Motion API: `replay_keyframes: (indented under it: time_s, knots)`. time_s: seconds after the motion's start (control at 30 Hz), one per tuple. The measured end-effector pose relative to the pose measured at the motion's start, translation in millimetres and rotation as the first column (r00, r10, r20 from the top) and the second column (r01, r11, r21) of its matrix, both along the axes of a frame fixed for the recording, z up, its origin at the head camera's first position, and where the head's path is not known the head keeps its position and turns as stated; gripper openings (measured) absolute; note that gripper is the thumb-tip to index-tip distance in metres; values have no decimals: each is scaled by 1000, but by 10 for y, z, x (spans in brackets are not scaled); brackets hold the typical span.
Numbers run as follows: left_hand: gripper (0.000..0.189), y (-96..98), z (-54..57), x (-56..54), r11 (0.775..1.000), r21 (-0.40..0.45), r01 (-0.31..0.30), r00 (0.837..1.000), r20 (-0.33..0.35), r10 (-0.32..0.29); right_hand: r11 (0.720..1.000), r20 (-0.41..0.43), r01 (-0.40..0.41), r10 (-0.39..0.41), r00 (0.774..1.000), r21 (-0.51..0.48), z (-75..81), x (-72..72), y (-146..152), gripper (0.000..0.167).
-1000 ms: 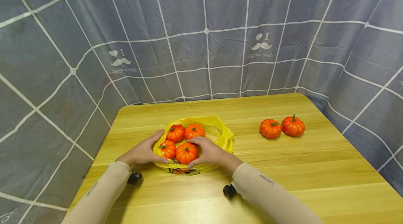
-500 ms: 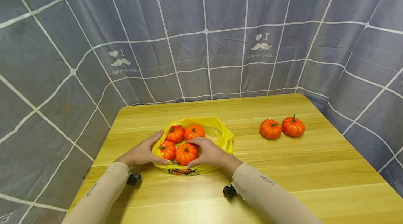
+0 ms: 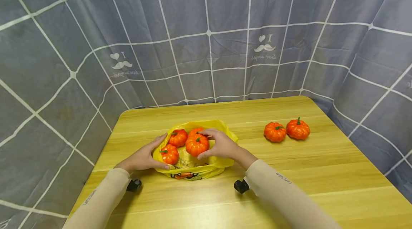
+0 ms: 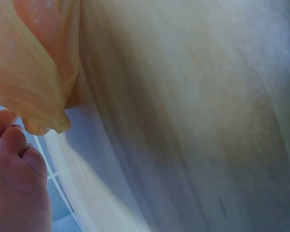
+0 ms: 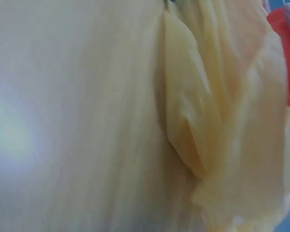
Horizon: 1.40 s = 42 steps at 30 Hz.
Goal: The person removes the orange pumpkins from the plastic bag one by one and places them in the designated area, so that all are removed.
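Note:
A yellow plastic bag [image 3: 222, 127] lies with its mouth spread wide on the table. My left hand [image 3: 145, 155] holds the bag's left side, fingers behind and thumb at the front rim; in the left wrist view, its curled fingers [image 4: 14, 140] are beside the bag's film. My right hand [image 3: 220, 145] grips a small orange pumpkin [image 3: 196, 146] with a green stem, raised over the bag's opening. Inside lie a pumpkin [image 3: 178, 138] at the back left, a pumpkin [image 3: 169, 154] at the front left, and another pumpkin [image 3: 194, 131] partly hidden behind the gripped one.
Two more orange pumpkins stand on the wooden table [image 3: 289, 179] at the right: one pumpkin [image 3: 275, 132] with its stem tilted, and one pumpkin [image 3: 298, 129] with its stem upright. A grey curtain [image 3: 193, 50] with white lines surrounds the table's back and sides.
My right hand has lifted the front pumpkin up and away from the bag's front, baring the printed bag bottom beneath. My left hand has stayed at the bag's left side.

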State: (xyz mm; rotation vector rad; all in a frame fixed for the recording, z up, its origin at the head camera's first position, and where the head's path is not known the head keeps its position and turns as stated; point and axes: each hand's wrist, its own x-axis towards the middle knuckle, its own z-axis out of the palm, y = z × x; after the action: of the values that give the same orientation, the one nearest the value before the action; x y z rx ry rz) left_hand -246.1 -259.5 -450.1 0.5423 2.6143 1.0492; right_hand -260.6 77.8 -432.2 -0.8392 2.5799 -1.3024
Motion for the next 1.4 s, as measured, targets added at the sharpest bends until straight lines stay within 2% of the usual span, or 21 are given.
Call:
replay_keyframes:
  time_s: [0.23, 0.47, 0.7, 0.83, 1.07, 1.4]
  knots:
    - [122, -19, 8, 4, 999, -42, 11, 999, -34, -13, 993, -51, 58, -64, 997, -103, 61, -104, 305, 83]
    - [122, -97, 6, 39, 999, -41, 5, 999, -51, -7, 981, -45, 149, -156, 987, -123, 26, -187, 672, 86]
    - [120, -156, 45, 101, 998, -56, 5, 997, -79, -9, 961, -6, 262, -264, 965, -87, -64, -205, 1055, 89]
    - [121, -192, 59, 117, 998, -61, 0, 997, -78, -5, 952, 2, 297, -298, 955, -72, -97, -215, 1244, 88]
    - [122, -237, 66, 133, 997, -76, -2, 996, -88, -4, 933, 4, 358, -358, 934, 31, -144, -216, 1468, 91]
    - [122, -209, 100, 130, 995, -98, 1, 995, -104, -11, 914, -77, 386, -379, 922, 127, -193, -210, 1667, 92]
